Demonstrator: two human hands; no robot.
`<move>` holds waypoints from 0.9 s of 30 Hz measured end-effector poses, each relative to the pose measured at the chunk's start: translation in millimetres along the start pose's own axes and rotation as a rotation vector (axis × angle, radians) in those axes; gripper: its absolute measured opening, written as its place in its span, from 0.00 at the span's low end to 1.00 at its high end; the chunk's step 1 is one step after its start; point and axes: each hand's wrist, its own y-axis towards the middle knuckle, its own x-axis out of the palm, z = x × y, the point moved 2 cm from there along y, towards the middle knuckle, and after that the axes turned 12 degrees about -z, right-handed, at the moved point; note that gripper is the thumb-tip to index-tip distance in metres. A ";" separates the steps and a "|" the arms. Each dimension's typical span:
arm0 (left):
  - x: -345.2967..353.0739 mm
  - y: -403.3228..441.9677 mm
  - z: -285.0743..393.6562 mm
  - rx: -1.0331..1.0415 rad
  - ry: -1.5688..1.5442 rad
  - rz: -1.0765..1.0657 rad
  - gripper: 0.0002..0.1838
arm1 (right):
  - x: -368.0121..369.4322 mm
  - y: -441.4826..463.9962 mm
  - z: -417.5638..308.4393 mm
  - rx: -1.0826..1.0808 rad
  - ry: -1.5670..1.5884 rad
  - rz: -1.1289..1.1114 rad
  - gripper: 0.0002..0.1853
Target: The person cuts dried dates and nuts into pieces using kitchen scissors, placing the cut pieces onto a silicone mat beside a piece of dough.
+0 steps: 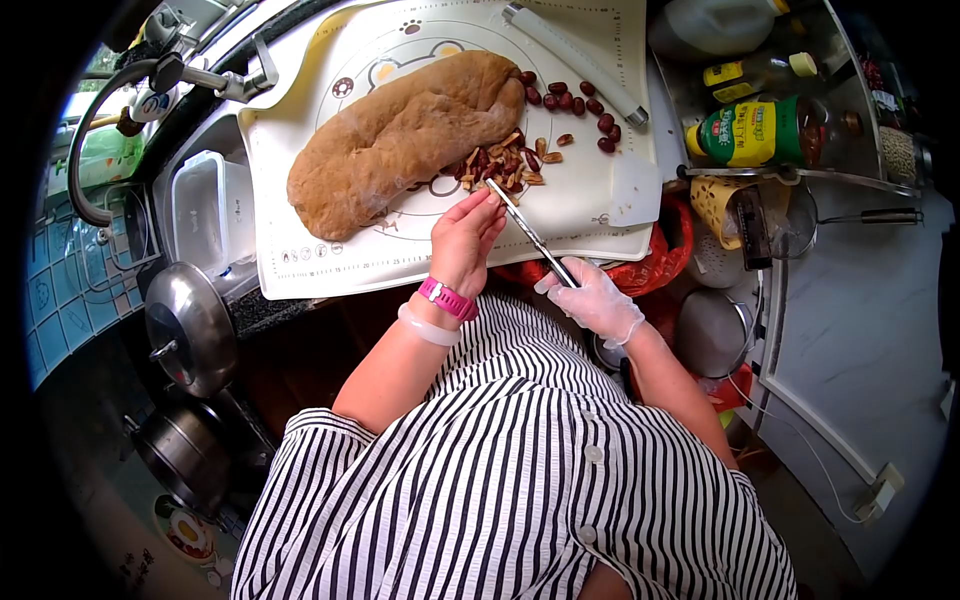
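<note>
A long brown slab of dough (410, 140) lies across a white printed kneading mat (350, 262). Below its right end is a heap of chopped red dates (505, 165), with several whole red dates (566, 100) beyond it. My right hand (600, 302), in a clear plastic glove, grips the black handle of a slim knife (535, 240), whose blade shows nearly edge-on. My left hand (466, 235), bare, with a pink watch and a pale bangle, has its fingers pinched at the blade's tip, close to the chopped dates. Whatever sits between those fingers is hidden.
A pale rolling pin (580, 65) rests at the mat's upper right. Bottles (755, 133) stand on a rack to the right, above a strainer (795, 222). A clear plastic tub (213, 210), faucet (90, 150) and steel pot lid (190, 330) are left. A red bag (665, 255) hangs nearby.
</note>
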 end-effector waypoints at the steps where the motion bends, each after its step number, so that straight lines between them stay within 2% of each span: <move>1: 0.1 -0.1 0.0 0.001 0.000 0.000 0.16 | -0.2 -0.4 -1.7 -0.001 -0.001 -0.001 0.12; 4: 0.3 0.0 -1.0 0.019 -0.028 -0.008 0.17 | 0.8 -3.4 -1.7 0.095 0.124 -0.006 0.13; 6: -1.0 0.5 -0.9 0.046 -0.035 -0.002 0.17 | 1.4 -4.6 3.0 -0.023 0.062 0.049 0.17; 10: -1.3 1.4 -1.9 0.070 -0.009 -0.023 0.17 | -2.5 -9.6 2.3 -0.063 -0.084 0.082 0.18; 13: -1.3 0.4 -3.0 0.104 0.054 0.003 0.15 | -2.2 -11.1 4.2 -0.067 0.008 0.003 0.18; 15: -2.1 0.1 -4.4 0.087 0.072 0.004 0.15 | -1.5 -15.4 -0.7 0.040 0.236 -0.097 0.17; 21: -3.3 0.2 -4.6 0.047 0.052 0.028 0.14 | -0.8 -15.4 2.5 0.087 0.312 -0.140 0.16; 27: -5.2 1.0 -4.8 0.048 0.032 0.013 0.13 | -6.3 -14.0 4.2 0.049 0.034 -0.072 0.12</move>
